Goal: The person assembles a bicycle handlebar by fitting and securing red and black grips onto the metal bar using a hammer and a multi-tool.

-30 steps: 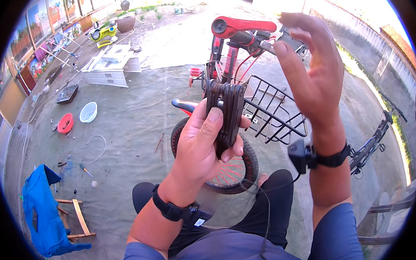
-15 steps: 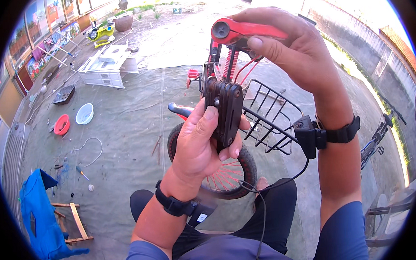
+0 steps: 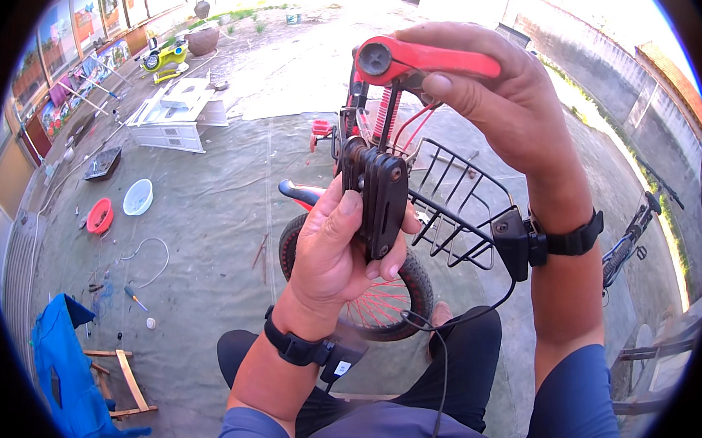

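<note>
My left hand (image 3: 329, 255) is closed around a black folding multi-tool (image 3: 383, 206), held upright with the thumb on its near side. Above it, my right hand (image 3: 502, 95) grips a red arm-shaped part (image 3: 446, 58) with a round dark cap at its left end, the thumb below and the fingers on top. A thin dark rod (image 3: 392, 115) shows between tool and red part; which one it belongs to I cannot tell. Behind both hands stands a red bicycle with a black-tyred wheel (image 3: 425, 294) and a black wire basket (image 3: 464, 202), partly hidden.
At the left are a white bowl (image 3: 138, 197), a red bowl (image 3: 99, 216), a black tray (image 3: 103, 164) and a screwdriver (image 3: 135, 298). A blue cloth (image 3: 61, 388) hangs by a wooden stool (image 3: 131, 381). A white plastic piece (image 3: 174, 117) lies farther back. Another bicycle (image 3: 630, 242) is at right.
The red part has shifted slightly right and down with my right hand. The multi-tool has dropped a little with my left hand. Both grips stay the same.
</note>
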{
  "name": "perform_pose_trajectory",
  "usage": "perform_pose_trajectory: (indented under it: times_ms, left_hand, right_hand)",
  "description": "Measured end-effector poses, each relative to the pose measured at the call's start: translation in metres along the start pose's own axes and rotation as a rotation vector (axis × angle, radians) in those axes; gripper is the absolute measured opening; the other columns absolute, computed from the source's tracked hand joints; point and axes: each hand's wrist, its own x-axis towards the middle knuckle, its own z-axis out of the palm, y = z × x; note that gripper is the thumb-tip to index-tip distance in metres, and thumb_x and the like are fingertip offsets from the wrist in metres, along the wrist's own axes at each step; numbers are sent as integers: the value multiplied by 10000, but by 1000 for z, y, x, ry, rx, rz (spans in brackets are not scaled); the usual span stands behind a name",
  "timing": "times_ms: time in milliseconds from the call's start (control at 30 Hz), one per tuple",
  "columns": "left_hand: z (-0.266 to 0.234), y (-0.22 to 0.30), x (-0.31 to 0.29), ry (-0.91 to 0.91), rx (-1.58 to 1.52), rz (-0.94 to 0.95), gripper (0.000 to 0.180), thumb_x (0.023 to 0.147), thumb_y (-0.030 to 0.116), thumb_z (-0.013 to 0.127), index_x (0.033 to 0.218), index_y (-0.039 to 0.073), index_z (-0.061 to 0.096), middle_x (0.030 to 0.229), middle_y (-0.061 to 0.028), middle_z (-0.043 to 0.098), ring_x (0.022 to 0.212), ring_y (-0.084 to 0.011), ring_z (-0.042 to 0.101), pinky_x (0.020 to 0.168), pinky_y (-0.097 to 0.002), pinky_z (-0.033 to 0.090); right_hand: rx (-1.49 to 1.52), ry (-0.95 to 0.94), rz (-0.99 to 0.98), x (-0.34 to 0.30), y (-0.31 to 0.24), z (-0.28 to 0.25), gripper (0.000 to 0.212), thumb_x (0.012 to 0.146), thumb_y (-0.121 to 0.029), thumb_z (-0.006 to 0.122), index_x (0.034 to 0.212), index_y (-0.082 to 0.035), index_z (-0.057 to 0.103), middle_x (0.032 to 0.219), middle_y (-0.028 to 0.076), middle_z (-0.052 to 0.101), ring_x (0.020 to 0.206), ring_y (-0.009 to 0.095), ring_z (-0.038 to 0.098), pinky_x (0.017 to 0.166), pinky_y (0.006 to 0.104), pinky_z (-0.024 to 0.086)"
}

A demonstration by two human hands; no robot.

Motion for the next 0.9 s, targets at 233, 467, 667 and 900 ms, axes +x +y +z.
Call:
perform_pose_trajectory:
  times_ms: [233, 467, 667, 900]
  left_hand:
    - [-5, 0, 3, -47, -57, -42, 615, 1052, 407, 449, 1475, -14, 302, 980, -234, 614, 485, -191, 541, 443, -260, 459]
    - [-6, -5, 8, -155, -446, -172, 601, 1067, 394, 406, 1497, -10, 290, 928, -237, 617, 455, -177, 533, 422, -249, 441]
    - [-7, -14, 14, -328, -635, -212, 607, 1084, 408, 313, 1498, -33, 270, 808, -225, 593, 381, -156, 493, 351, -236, 411]
    - [-3, -19, 15, -409, -698, -204, 608, 1087, 419, 299, 1492, -35, 287, 753, -199, 580, 365, -148, 482, 333, -232, 400]
  right_hand:
    - [19, 14, -12, -2, 1, 0, 339, 942, -107, 691, 1264, -13, 640, 1178, 92, 702, 1023, 135, 650, 861, 284, 537]
    - [-16, -3, -10, -3, 0, -3, 330, 951, -111, 678, 1262, -5, 640, 1193, 93, 691, 1054, 140, 641, 883, 285, 531]
    - [-36, -4, -14, -5, 1, -3, 330, 958, -110, 668, 1268, -3, 634, 1200, 102, 686, 1058, 148, 645, 888, 291, 536]
    - [-25, -10, 1, -5, 1, -4, 338, 962, -107, 660, 1279, 4, 620, 1207, 116, 681, 1073, 170, 654, 899, 314, 554]
